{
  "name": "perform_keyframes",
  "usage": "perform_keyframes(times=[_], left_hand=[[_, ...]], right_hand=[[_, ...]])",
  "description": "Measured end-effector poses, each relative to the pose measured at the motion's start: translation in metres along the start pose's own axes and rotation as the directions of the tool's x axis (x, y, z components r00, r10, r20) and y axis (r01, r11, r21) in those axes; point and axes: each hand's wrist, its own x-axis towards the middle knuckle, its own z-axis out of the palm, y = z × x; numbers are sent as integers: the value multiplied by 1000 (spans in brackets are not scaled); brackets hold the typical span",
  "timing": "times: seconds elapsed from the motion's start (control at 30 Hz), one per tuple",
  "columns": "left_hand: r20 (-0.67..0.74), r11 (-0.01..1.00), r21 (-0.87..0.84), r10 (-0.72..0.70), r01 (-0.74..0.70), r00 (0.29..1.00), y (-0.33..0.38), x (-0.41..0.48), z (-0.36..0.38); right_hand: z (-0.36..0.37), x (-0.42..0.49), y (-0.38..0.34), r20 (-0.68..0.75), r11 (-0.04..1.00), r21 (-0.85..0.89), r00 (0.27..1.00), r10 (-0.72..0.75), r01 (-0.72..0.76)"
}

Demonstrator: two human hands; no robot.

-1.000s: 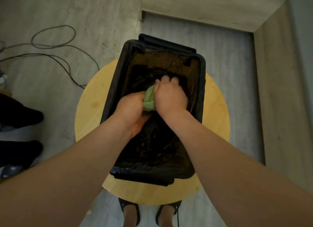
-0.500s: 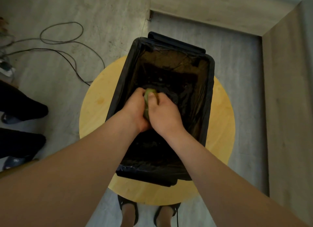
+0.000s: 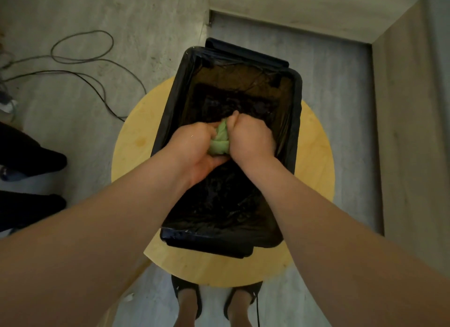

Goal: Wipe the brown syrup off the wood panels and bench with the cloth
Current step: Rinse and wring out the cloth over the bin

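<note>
Green and bunched into a tight wad, the cloth sat squeezed between both hands above the middle of a black tub. It showed as pale, creased folds, with only a short strip visible between the two fists. Whether it was wet or stained could not be told. The left hand gripped it from the near left, palm turned partly up and fingers curled under the wad. The right hand clenched the cloth's upper end, knuckles up. The tub, lined with glossy black plastic film, stood on a round yellow wooden bench. On the grey floor a dark cable lay looped at far left, and two sandalled feet showed below the bench's near edge.
</note>
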Motion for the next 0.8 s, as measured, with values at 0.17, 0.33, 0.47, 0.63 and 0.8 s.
perform_keyframes(times=[0.17,0.33,0.47,0.63,0.8], left_hand=[[-169,979,149,-112,138,979,-7,-9,-1],[-79,961,-80,-272,266,959,-8,-1,-5],[-63,966,-168,-209,196,976,-5,-1,-2],[2,999,-8,-48,48,999,4,1,3],[60,997,-37,-70,72,996,8,0,7]], right_hand=[[13,1,1,-40,962,155,971,235,-226],[15,-21,-12,449,959,134,878,166,-250],[2,-43,-19,409,968,203,911,54,-149],[-19,-71,-25,52,896,413,978,-202,163],[-12,-47,-16,-30,928,236,957,-289,288]])
